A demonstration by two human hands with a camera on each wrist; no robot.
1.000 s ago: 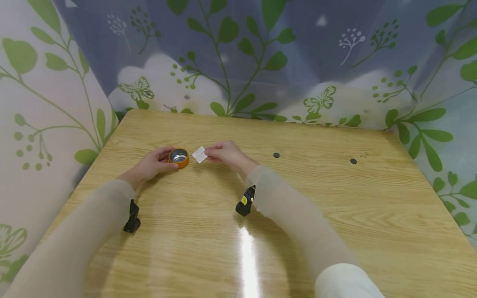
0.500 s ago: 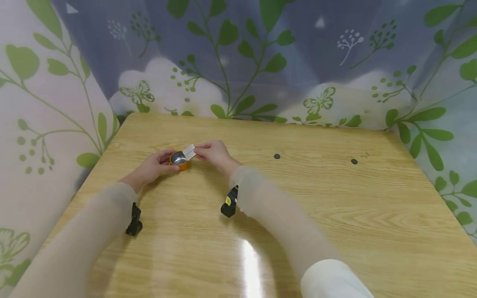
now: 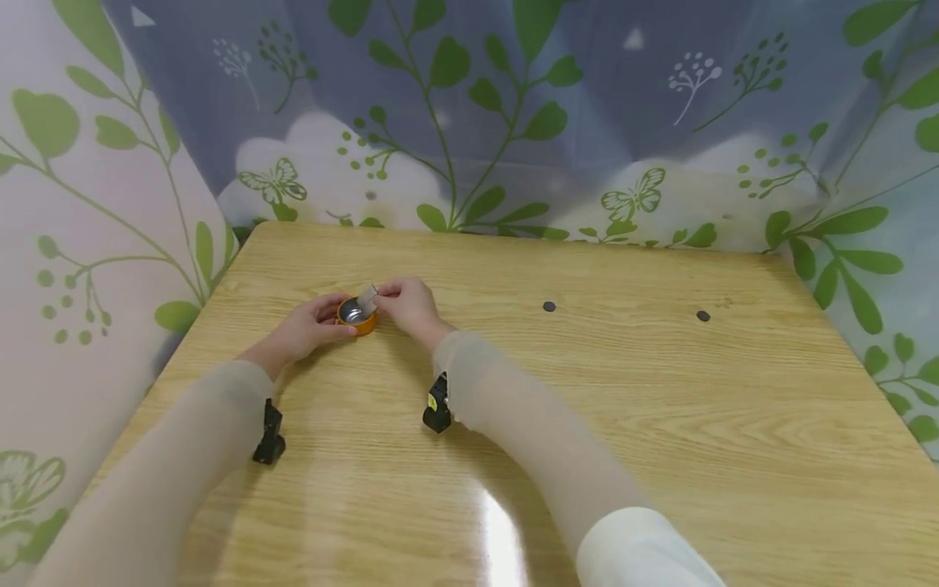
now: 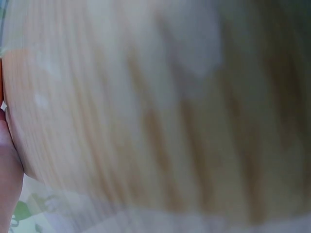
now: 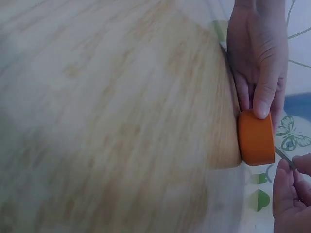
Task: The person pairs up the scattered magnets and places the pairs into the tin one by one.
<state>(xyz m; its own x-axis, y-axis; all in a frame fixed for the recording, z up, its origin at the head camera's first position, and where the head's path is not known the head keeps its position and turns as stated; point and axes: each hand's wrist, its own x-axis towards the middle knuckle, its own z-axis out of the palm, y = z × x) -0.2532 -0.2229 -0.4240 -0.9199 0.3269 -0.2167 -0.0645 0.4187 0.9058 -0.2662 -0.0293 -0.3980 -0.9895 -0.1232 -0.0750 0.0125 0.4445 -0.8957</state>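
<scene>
A small round orange cup (image 3: 364,328) with a shiny metal inside stands on the wooden table at the left. My left hand (image 3: 310,328) grips its left side, thumb along the near wall and fingers round the back. My right hand (image 3: 411,306) pinches a small, flat, whitish folded card-like piece (image 3: 368,298) over the cup's right rim, its lower end tilted into the opening. From the right wrist view the orange wall (image 5: 256,139) shows side-on, with the thin edge of the flat piece (image 5: 283,157) at its mouth.
Two small dark discs (image 3: 549,306) lie apart on the table (image 3: 623,391), to the right of my right hand. A patterned cloth (image 3: 499,122) hangs along the table's back and sides. A black wrist camera (image 3: 438,405) sits under each forearm.
My right hand has moved left, bringing the flat piece from beside the cup to over its rim and tipping it inward. My left hand keeps its grip on the cup.
</scene>
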